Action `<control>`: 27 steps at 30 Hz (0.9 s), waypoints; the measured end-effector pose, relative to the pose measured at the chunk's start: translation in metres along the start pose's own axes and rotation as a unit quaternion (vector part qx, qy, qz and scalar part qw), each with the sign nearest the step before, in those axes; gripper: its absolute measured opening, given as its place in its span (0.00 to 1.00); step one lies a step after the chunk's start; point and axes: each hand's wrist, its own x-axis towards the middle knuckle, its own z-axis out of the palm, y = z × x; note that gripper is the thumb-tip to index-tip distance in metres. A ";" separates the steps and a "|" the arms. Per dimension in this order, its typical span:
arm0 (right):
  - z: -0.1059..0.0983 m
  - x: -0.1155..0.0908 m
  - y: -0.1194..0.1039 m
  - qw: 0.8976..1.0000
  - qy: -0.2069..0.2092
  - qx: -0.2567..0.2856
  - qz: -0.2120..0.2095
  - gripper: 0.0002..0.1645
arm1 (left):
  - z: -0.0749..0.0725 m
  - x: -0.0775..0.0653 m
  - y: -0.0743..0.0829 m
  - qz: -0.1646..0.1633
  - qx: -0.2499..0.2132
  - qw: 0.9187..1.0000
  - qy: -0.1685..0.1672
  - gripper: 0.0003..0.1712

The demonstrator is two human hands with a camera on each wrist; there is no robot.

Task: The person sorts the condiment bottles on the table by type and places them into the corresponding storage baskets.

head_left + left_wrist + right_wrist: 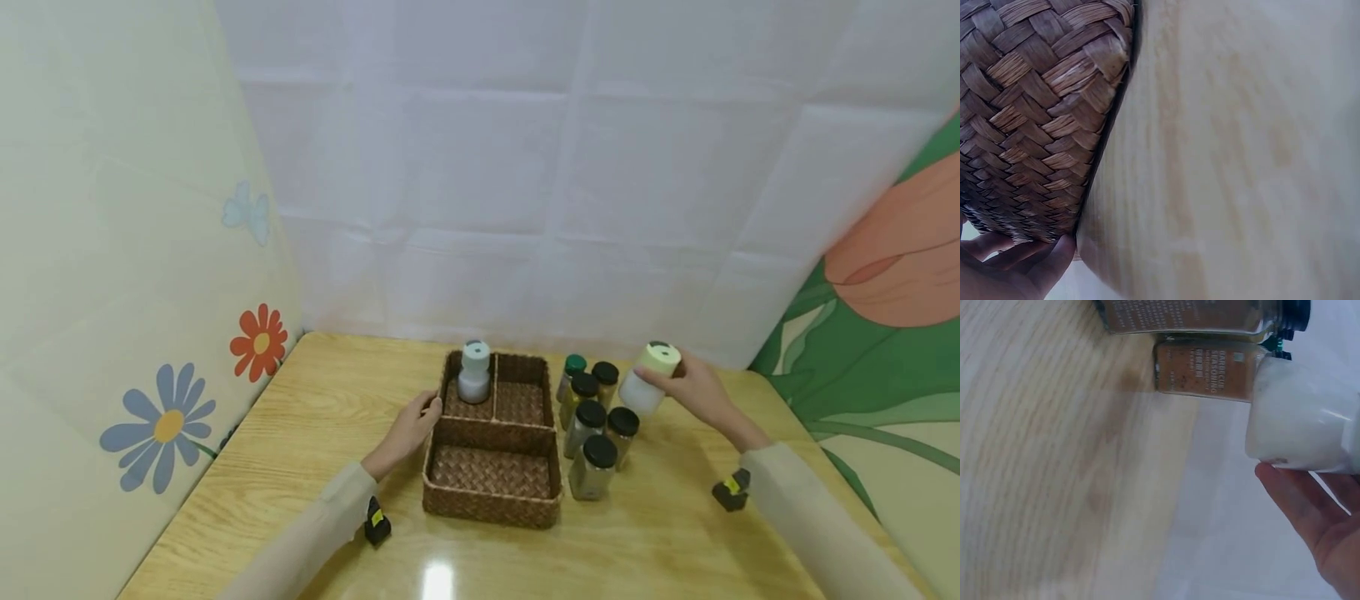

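Note:
My right hand grips a white bottle with a pale yellow-green cap, held tilted beside several spice jars. In the right wrist view the fingers press the side of its whitish body. The left hand touches the left wall of a brown woven basket. In the left wrist view its fingers lie against the weave, low by the tabletop. The basket has three compartments. A similar bottle with a pale blue cap stands upright in the back left one.
Spice jars with black lids stand close along the basket's right side, one green-lidded jar at the back. All rest on a wooden table. A white cloth hangs behind it, with printed cloths at both sides.

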 end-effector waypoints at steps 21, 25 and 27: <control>-0.006 0.015 -0.041 0.992 0.111 -0.044 -0.024 0.30 | 0.000 0.001 -0.001 -0.001 0.002 1.000 -0.001 0.25; -0.003 0.017 -0.053 0.992 0.119 -0.045 -0.024 0.30 | 0.000 0.001 -0.002 0.005 0.009 1.000 0.001 0.26; -0.002 0.017 -0.057 0.992 0.118 -0.041 -0.024 0.30 | 0.001 0.001 -0.003 0.004 0.009 1.000 0.001 0.26</control>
